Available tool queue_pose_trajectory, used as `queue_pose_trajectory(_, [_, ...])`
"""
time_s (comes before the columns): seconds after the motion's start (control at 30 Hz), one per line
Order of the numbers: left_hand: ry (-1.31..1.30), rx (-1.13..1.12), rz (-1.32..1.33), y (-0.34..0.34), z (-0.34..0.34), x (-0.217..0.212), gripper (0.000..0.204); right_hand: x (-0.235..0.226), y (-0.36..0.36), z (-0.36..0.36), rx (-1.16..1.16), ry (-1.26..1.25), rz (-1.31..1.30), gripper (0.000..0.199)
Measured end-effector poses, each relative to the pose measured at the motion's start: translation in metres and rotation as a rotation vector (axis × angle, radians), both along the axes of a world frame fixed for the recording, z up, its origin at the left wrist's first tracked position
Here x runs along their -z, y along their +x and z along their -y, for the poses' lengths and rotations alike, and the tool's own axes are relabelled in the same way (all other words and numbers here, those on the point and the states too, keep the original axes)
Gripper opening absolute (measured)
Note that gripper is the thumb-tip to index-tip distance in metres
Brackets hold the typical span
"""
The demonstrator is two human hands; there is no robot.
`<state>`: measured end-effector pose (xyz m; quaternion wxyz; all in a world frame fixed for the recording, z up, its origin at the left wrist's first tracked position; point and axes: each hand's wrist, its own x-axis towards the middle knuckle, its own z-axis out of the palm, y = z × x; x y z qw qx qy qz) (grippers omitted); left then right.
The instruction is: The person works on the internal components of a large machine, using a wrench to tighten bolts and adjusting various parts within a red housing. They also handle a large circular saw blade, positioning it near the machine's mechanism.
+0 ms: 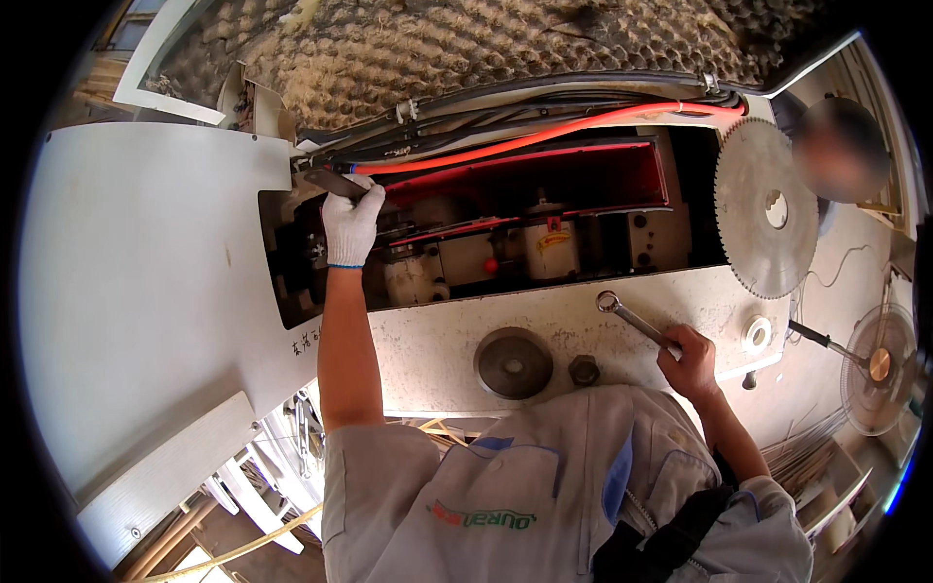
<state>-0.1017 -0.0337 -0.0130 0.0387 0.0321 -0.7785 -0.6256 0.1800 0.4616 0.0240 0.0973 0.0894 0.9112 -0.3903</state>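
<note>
My left hand (350, 228), in a white knitted glove, is over the left end of the machine's opening. Its fingers are closed on a dark, flat metal piece (332, 183) whose exact kind I cannot make out. My bare right hand (690, 361) grips a combination wrench (637, 322) by its handle, the ring end pointing away to the left over the pale machine ledge (437, 335). Between my arms, a round metal flange (513, 362) and a dark hex nut (584, 370) lie on that ledge. Farther right rests a white ring (756, 334).
A large toothed circular saw blade (743, 209) is at the ledge's right end. Inside the red-lined opening (583, 180) are cylindrical motor housings (551, 251). An orange hose (544, 134) runs behind it. A person (826, 214) and a fan (880, 374) are at right.
</note>
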Motion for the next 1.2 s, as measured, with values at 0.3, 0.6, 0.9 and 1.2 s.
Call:
queue_pose_trajectory(0.3, [-0.374, 0.086, -0.018, -0.005, -0.026, -0.01, 0.013, 0.003, 0.001, -0.001, -0.025, 0.038, -0.035, 0.014])
queue_pose_trajectory(0.6, [-0.631, 0.086, 0.029, -0.005, -0.055, -0.014, 0.019, -0.001, -0.001, 0.0, -0.027, 0.033, -0.065, 0.014])
queue_pose_trajectory(0.9, [-0.335, -0.005, -0.11, -0.002, -0.029, 0.005, 0.018, 0.002, 0.001, -0.001, -0.024, 0.032, -0.106, 0.013])
queue_pose_trajectory(1.2, [-0.287, -0.008, -0.142, 0.005, -0.039, -0.006, 0.012, 0.001, -0.001, 0.0, -0.024, 0.033, -0.127, 0.013])
